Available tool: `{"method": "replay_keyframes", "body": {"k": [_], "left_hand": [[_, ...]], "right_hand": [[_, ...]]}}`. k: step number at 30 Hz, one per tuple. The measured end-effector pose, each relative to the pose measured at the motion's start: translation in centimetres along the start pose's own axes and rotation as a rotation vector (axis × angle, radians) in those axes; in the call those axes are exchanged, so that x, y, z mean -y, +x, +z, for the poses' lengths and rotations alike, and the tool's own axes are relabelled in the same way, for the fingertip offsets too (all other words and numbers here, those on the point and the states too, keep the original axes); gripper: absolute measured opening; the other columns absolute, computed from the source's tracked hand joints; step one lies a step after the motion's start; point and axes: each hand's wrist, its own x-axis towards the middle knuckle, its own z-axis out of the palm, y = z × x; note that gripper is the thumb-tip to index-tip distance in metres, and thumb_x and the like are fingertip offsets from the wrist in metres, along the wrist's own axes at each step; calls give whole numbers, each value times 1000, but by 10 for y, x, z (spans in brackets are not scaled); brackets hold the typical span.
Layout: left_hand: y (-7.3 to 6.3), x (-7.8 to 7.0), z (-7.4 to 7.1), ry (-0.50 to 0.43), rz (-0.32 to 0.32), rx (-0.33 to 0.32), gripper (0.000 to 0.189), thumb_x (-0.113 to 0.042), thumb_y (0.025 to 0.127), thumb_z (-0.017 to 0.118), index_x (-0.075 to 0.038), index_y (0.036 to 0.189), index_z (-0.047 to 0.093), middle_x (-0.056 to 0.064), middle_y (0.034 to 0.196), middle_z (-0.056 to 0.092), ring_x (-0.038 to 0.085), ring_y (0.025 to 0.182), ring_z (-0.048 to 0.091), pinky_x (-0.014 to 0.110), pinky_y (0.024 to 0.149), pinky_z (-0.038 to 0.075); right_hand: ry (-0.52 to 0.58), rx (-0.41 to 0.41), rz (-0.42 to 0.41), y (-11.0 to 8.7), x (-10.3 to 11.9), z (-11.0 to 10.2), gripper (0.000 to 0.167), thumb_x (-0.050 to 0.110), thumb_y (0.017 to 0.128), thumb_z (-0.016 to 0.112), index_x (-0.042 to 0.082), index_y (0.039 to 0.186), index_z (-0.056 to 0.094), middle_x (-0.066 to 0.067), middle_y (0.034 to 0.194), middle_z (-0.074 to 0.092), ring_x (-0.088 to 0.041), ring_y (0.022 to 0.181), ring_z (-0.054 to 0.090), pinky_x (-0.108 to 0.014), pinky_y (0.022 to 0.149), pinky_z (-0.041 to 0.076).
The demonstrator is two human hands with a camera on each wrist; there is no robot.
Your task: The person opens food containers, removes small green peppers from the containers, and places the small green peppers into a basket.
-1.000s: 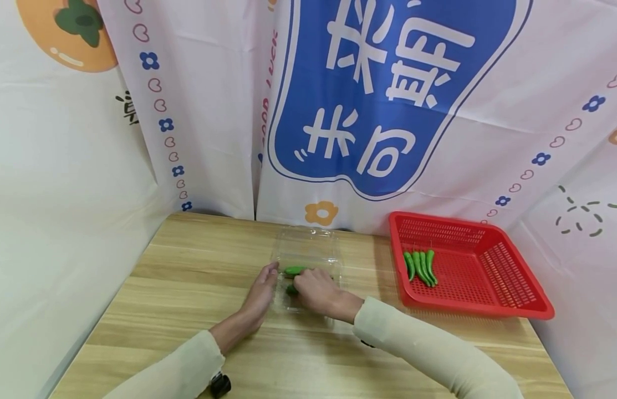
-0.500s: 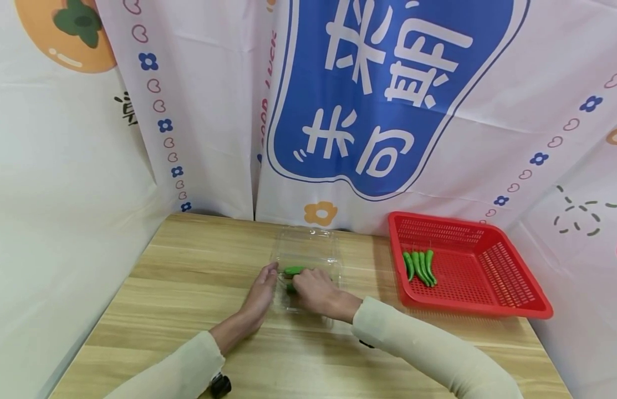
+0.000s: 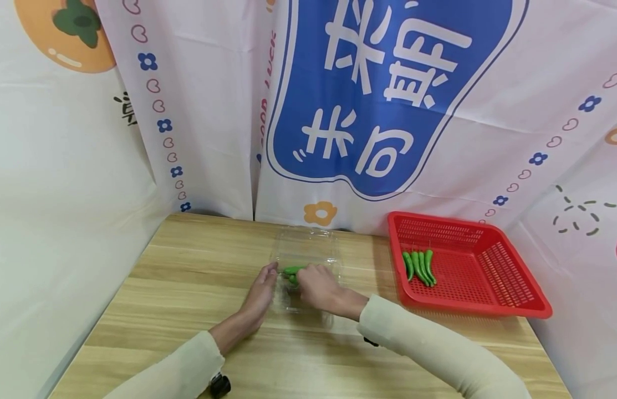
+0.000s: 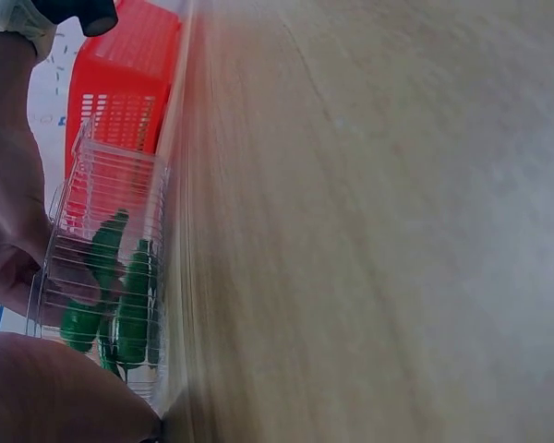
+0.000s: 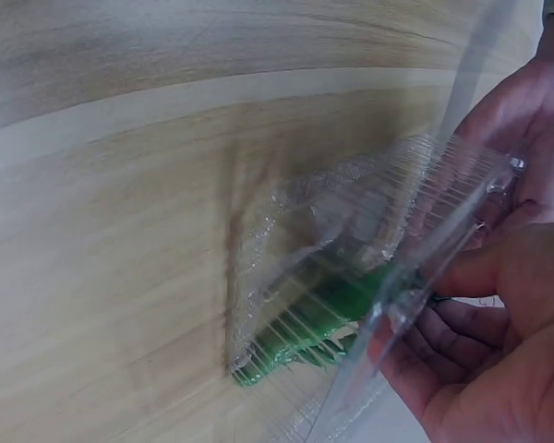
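A clear plastic clamshell box (image 3: 308, 244) stands with its lid raised, and several green chili peppers (image 3: 291, 270) lie in its near half. My right hand (image 3: 319, 287) reaches into it. Its thumb and fingers (image 5: 471, 272) pinch a green chili pepper (image 5: 328, 309) near the stem end; the palm hides part of the peppers in the head view. Against the box's left side rests my left hand (image 3: 260, 296), fingers extended. Through the ribbed wall in the left wrist view, green peppers (image 4: 132, 305) show side by side, one tilted up by the right hand's fingers.
At the right of the wooden table (image 3: 188, 288) stands a red plastic basket (image 3: 488, 310) with several green chili peppers (image 3: 421, 267) along its left wall. Printed cloth (image 3: 218, 138) hangs behind and at both sides.
My right hand has shifted slightly right and toward the back inside the box, and the green chili pepper has moved closer to the one behind it. The left hand stays put.
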Motion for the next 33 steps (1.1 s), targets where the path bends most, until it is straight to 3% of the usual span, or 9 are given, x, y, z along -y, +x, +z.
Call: {"method": "replay_keyframes", "body": {"k": [13,18,23,33], "left_hand": [[0,4,-1,12,6,1,56,-28,117,27,-4,167,19,20,176,13,46,161,7,66,129,9],[-1,3,-1,20,9,5,56,-29,117,27,-4,167,18,20,176,13,46,161,7,66,129,8],[-1,3,-1,20,7,16,57,-29,117,25,-4,167,17,20,176,11,46,161,6,66,129,7],[-1,3,-2,10,13,17,56,-28,117,25,-3,167,17,20,176,11,45,162,5,65,130,7]], "right_hand": [[32,-49,-9,-6,-5,-16,42,4,86,75,19,60,46,3,60,53,-10,52,45,-33,47,51],[100,-50,-7,-10,-7,-25,35,2,91,74,15,65,54,5,60,50,-9,54,41,-26,47,42],[193,-39,24,-12,-11,-34,40,0,97,69,16,66,49,7,59,39,-7,52,33,-21,48,29],[219,-84,38,-12,-19,-53,41,4,97,72,16,63,52,9,58,42,-7,52,40,-22,48,35]]}}
